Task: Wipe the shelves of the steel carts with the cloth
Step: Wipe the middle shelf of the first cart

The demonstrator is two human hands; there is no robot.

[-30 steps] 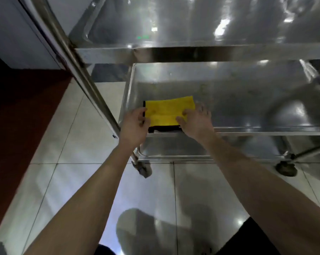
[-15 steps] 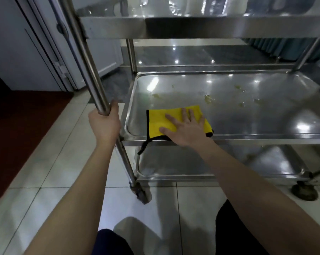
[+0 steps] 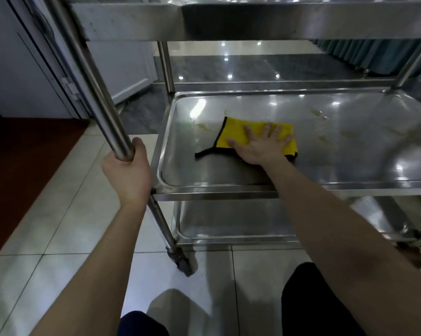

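Setting: back-of-house service area of a commercial or institutional premises, probably catering or hospitality. Evidence: three-tier stainless-steel trolley on castors [image 3: 185, 265], with rimmed tray-type middle shelf [image 3: 350, 151] bearing yellowish food-like smears [image 3: 319, 114]; glossy pale ceramic floor tiles [image 3: 66, 214] with dark grout lines; polished dark stone flooring [image 3: 265, 69] beyond, reflecting ceiling spotlights; pale grey panelled door [image 3: 23, 69] with metal hinge; dark red floor covering [image 3: 23, 154] at left; teal pleated curtain [image 3: 374, 54] at far right.
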